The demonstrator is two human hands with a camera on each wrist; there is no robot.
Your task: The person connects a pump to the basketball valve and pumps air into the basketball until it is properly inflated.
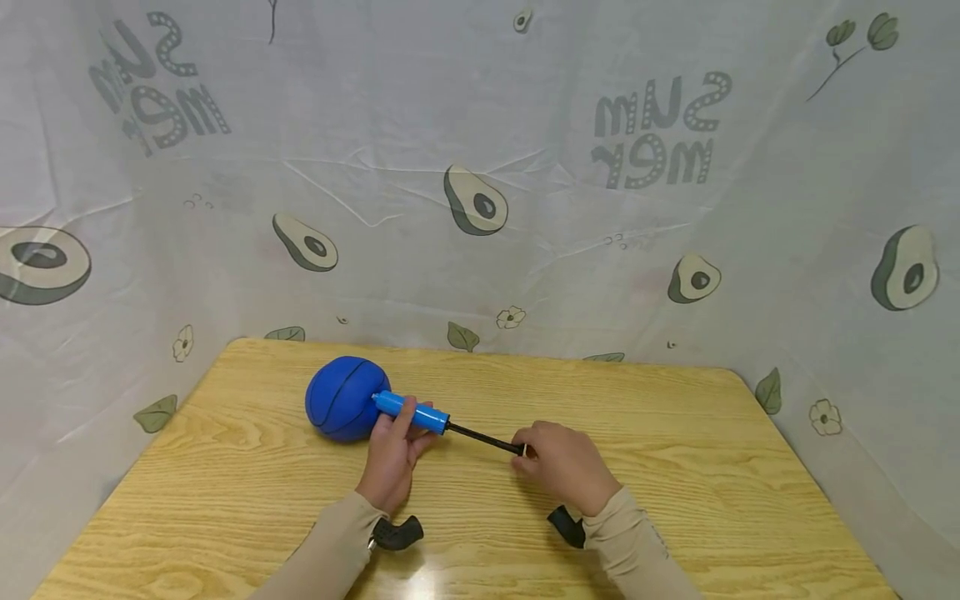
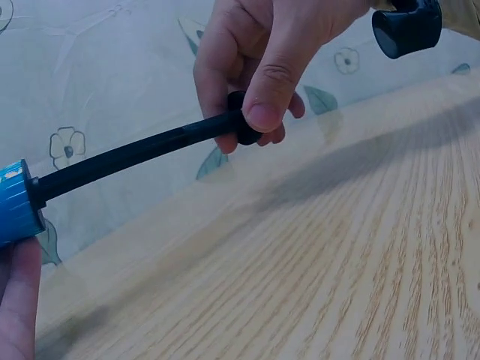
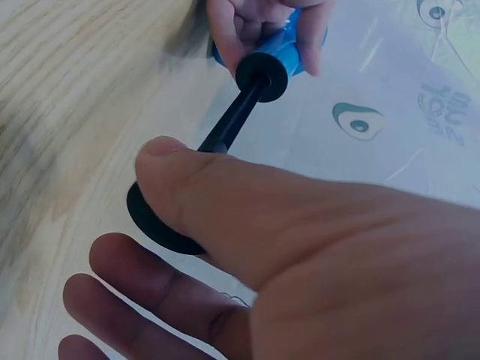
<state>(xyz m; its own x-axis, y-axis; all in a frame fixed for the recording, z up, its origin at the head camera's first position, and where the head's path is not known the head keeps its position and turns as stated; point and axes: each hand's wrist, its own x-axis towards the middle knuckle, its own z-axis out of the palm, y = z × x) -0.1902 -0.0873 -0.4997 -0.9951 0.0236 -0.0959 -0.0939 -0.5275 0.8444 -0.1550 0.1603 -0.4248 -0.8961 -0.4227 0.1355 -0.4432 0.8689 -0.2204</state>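
A blue ball with dark seam lines sits on the table at left. The nozzle end of a blue hand pump meets its right side. My left hand grips the pump's barrel, thumb on top. A long black rod extends out of the barrel to the right. At the rod's end my right hand pinches the black handle between thumb and fingers. In the right wrist view the other fingers lie apart below the handle. The nozzle's exact contact with the ball is too small to tell.
The wood-grain table extends on both sides of the hands. Behind and beside it hangs a pale curtain printed with avocados and leaves. Black wrist-worn pieces jut from both sleeves just above the tabletop.
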